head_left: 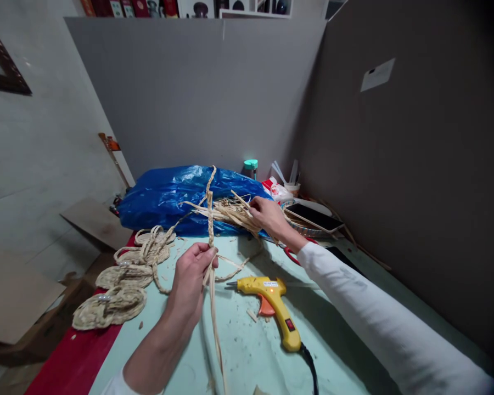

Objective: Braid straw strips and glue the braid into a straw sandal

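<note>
My left hand (193, 274) is closed around a straw braid (209, 211) that runs up over a blue plastic bag (177, 195) and trails down toward me as loose strands. My right hand (267, 215) reaches forward into a pile of loose straw strips (230, 211) by the bag, fingers pinched on some strands. A yellow glue gun (274, 304) lies on the pale green table (247, 351) between my arms, its nozzle pointing left.
Coiled braided mats (121, 285) lie at the table's left edge on a red strip. A phone on a tray (315, 218), red scissors (292, 255), a teal-capped bottle (251, 167) and a cup stand at the back right. Grey panels wall the back and right.
</note>
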`<state>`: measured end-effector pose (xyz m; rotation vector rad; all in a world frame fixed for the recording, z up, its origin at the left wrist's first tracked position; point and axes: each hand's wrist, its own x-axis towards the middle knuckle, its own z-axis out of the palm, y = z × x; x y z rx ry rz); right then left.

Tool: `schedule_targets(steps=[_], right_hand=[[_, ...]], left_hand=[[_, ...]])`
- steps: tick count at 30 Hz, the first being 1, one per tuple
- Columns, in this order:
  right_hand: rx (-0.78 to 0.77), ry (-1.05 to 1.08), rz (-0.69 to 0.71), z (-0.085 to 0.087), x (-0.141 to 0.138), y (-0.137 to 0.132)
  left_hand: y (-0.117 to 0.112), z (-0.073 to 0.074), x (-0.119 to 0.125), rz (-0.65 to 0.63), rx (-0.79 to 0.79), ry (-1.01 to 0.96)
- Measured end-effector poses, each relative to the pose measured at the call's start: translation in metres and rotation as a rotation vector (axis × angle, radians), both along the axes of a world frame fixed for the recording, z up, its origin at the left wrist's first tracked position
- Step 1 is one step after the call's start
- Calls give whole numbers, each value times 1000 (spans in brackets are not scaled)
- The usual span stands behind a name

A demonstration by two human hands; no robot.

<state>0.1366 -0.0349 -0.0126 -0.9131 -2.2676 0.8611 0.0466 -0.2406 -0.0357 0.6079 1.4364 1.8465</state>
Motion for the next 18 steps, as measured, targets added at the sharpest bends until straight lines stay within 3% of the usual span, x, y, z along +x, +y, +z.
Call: schedule_targets(steps=[4, 7, 14, 18], right_hand=[[-205, 155, 246, 9, 22, -35], [-357, 255, 380, 5, 42, -65], [-576, 377, 459, -12, 58, -91], [-561, 281, 476, -16, 60, -91]], left_hand=[[-1, 3, 1, 1, 13, -16], [-1, 3, 9, -24, 14, -26], [2, -3, 29, -115, 83, -45], [1, -8, 28, -161, 40, -41]])
